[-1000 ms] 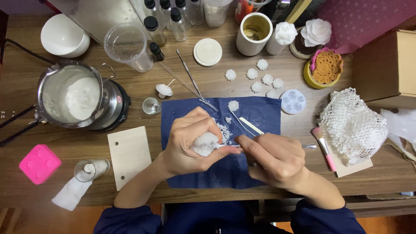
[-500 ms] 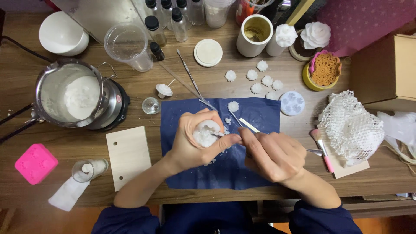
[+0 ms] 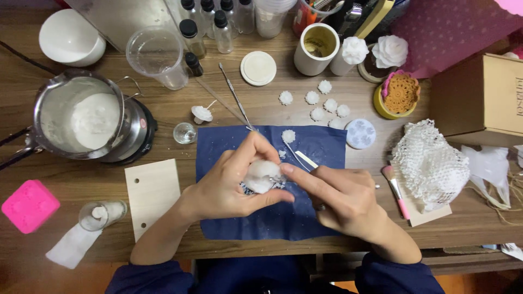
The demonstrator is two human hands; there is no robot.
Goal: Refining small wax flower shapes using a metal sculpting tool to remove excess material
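Fingers point(image 3: 256, 149) pinch white wax flower point(image 3: 261, 175).

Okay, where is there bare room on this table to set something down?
Bare wood lies between the wooden board and the blue cloth, and between the pot and the pink mould. The back edge, with bottles and white flowers, is crowded.

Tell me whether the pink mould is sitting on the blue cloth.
No: the pink mould lies on the bare wood at the table's left edge, well apart from the blue cloth under the hands.
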